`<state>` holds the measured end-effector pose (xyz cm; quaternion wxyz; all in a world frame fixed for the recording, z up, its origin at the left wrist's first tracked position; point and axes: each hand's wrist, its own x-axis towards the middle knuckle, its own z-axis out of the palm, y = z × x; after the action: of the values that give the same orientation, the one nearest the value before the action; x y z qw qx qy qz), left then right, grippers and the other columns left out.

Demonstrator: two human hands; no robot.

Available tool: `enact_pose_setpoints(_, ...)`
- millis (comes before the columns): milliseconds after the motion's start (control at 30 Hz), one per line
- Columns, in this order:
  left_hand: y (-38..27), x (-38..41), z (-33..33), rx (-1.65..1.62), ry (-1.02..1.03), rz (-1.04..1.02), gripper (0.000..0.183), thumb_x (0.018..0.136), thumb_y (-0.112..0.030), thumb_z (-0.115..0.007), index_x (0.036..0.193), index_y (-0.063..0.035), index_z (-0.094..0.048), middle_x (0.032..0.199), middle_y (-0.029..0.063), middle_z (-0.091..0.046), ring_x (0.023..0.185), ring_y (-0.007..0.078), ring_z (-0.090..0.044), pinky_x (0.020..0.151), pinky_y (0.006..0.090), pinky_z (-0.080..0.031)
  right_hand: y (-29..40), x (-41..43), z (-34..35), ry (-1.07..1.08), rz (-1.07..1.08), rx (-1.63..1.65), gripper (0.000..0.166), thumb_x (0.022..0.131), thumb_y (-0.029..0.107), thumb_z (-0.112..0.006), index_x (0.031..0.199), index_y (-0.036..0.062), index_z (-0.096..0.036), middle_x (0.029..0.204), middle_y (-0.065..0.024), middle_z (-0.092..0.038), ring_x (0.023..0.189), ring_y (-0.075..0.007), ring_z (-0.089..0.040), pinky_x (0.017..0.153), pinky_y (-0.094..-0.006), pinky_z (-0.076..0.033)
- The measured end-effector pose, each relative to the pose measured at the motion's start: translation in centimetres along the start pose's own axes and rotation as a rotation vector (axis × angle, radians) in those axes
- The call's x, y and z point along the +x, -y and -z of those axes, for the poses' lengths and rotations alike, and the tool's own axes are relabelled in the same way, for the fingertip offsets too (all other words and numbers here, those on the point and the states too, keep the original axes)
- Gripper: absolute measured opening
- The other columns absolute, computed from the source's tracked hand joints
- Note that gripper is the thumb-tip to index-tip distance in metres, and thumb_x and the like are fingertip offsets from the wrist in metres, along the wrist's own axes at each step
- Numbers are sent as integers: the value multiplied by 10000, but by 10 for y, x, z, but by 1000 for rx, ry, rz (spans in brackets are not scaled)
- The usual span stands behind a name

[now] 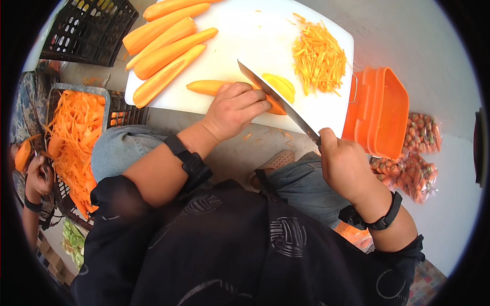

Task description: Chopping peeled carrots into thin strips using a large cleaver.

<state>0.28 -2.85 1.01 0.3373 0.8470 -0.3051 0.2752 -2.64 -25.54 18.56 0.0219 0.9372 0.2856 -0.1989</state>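
Observation:
My left hand [237, 109] presses down on a peeled carrot [204, 87] that lies on a white cutting board [245, 42]. My right hand [344, 164] grips the handle of a kitchen knife [281, 101], its blade slanting across the carrot close to my left fingers. Past the blade lie thin yellow-orange carrot slices [280, 86]. A heap of carrot shreds [319, 57] sits on the right side of the board. At the left end, several peeled whole carrots [168, 57] rest side by side.
An orange plastic bin [383, 111] stands right of the board, with bagged carrots [417, 172] beyond. At left, a black crate [105, 93] holds carrot peelings [78, 134]. A co-worker's hand [38, 176] is beside it, near a carrot [23, 155]. Another black crate [92, 34] stands behind.

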Motion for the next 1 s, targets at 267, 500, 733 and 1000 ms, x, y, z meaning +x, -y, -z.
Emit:
enact_pose_setpoints(267, -3, 2, 1, 5, 1, 15, 225, 702, -100, -684, 921, -146, -702, 965, -31, -658, 894, 184, -574, 758, 316, -439, -1, 13, -6, 43, 14, -10, 257, 748, -13, -555, 959, 1, -408, 724, -173, -622, 630, -367, -636, 547, -452, -510)
enact_pose_setpoints(500, -4, 1, 0, 0, -1, 23, 217, 692, -100, -689, 905, -143, -698, 957, -31, -653, 880, 183, -572, 753, 314, -435, 1, 40, -19, 41, 22, -10, 240, 760, 3, -561, 960, -13, -429, 697, -172, -638, 622, -362, -651, 549, -436, -522)
enact_pose_setpoints(733, -3, 2, 0, -21, -15, 16, 233, 672, -91, -725, 899, -134, -696, 957, -17, -650, 865, 194, -571, 750, 321, -440, -8, 64, -75, -272, 75, 88, 210, 773, 25, -561, 955, 2, -459, 689, -168, -637, 611, -356, -648, 544, -434, -520)
enact_pose_setpoints(1000, 2, 1, -1, -25, -30, -15, 219, 685, -100, -752, 893, -121, -690, 966, 1, -649, 867, 213, -571, 748, 331, -452, -16, 51, -65, -340, 28, 290, 190, 823, 17, -548, 971, 14, -428, 704, -196, -623, 606, -403, -616, 544, -466, -499)
